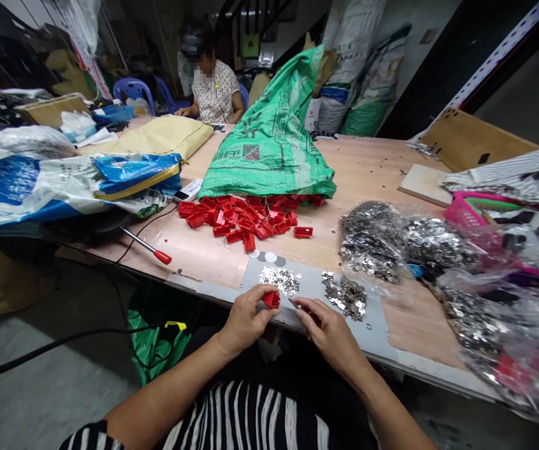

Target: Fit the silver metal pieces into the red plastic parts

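My left hand is closed around a red plastic housing at the table's front edge, its open end turned to the right. Close beside it, my right hand pinches a small metal piece between thumb and forefinger, a short gap away from the housing. Just beyond the hands lies a pile of small shiny metal pieces on a grey mat. A darker pile of metal pieces lies to its right. Farther back, many red housings spill from a green woven sack.
Clear bags of metal parts and a pink basket stand at the right. A lever with a red handle juts out at the left front edge. Blue-white sacks lie left. A person sits across the table.
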A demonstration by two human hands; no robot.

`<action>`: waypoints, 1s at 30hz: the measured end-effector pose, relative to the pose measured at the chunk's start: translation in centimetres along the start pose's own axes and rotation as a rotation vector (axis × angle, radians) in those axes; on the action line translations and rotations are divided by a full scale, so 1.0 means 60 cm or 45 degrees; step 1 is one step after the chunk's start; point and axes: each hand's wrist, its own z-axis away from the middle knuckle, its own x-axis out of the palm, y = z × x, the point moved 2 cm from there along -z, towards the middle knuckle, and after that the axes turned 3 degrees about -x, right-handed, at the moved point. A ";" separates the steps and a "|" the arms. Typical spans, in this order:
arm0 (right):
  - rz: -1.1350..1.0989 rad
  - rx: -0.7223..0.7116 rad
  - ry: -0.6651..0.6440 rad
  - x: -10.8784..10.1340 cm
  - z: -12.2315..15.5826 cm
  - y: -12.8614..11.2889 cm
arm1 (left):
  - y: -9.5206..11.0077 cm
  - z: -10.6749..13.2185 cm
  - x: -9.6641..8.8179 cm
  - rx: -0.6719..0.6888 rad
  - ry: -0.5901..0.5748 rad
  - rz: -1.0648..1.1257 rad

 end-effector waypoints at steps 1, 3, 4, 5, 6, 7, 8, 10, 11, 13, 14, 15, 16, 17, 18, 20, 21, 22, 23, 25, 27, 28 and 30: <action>0.081 -0.032 0.012 0.001 -0.001 -0.001 | -0.003 -0.005 -0.001 0.035 -0.010 -0.067; 0.180 -0.069 0.006 0.006 -0.003 -0.004 | -0.009 -0.015 -0.001 0.084 -0.044 -0.151; 0.208 -0.084 -0.007 0.008 -0.005 -0.005 | -0.012 -0.019 -0.001 0.094 -0.063 -0.177; 0.229 -0.099 -0.022 0.010 -0.007 -0.006 | -0.014 -0.022 -0.001 0.097 -0.083 -0.195; 0.245 -0.116 -0.035 0.012 -0.009 -0.007 | -0.016 -0.024 -0.001 0.099 -0.101 -0.206; 0.256 -0.128 -0.042 0.013 -0.011 -0.007 | -0.018 -0.026 -0.001 0.103 -0.115 -0.210; 0.262 -0.138 -0.049 0.014 -0.014 -0.008 | -0.020 -0.027 -0.002 0.107 -0.127 -0.208; 0.271 -0.153 -0.059 0.016 -0.017 -0.008 | -0.022 -0.029 -0.003 0.121 -0.144 -0.196; 0.278 -0.162 -0.061 0.017 -0.019 -0.009 | -0.023 -0.029 -0.004 0.126 -0.150 -0.188; 0.305 -0.183 -0.060 0.019 -0.021 -0.009 | -0.025 -0.029 -0.005 0.125 -0.157 -0.182; 0.323 -0.193 -0.055 0.021 -0.021 -0.010 | -0.026 -0.030 -0.006 0.121 -0.164 -0.182; 0.342 -0.202 -0.048 0.022 -0.020 -0.010 | -0.026 -0.030 -0.006 0.117 -0.169 -0.183; 0.361 -0.210 -0.041 0.024 -0.020 -0.010 | -0.027 -0.030 -0.006 0.114 -0.172 -0.183; 0.380 -0.218 -0.032 0.025 -0.019 -0.010 | -0.028 -0.031 -0.006 0.111 -0.174 -0.182; 0.402 -0.225 -0.026 0.026 -0.017 -0.011 | -0.028 -0.031 -0.005 0.110 -0.174 -0.180; 0.460 -0.240 -0.023 0.030 -0.015 -0.012 | -0.029 -0.031 -0.005 0.111 -0.175 -0.176; 0.499 -0.248 -0.023 0.033 -0.014 -0.013 | -0.030 -0.031 -0.004 0.110 -0.174 -0.176; 0.545 -0.254 -0.022 0.036 -0.012 -0.014 | -0.030 -0.031 -0.003 0.111 -0.174 -0.177; 0.599 -0.254 -0.018 0.040 -0.011 -0.015 | -0.030 -0.031 -0.002 0.112 -0.171 -0.179; 0.709 -0.243 0.000 0.050 -0.008 -0.019 | -0.030 -0.030 0.000 0.116 -0.159 -0.188; 0.793 -0.219 0.025 0.059 -0.007 -0.025 | -0.031 -0.031 0.002 0.120 -0.140 -0.199; 0.810 -0.206 0.034 0.061 -0.007 -0.027 | -0.031 -0.031 0.002 0.119 -0.131 -0.200; 0.775 -0.186 0.039 0.062 -0.009 -0.029 | -0.032 -0.031 0.002 0.109 -0.119 -0.191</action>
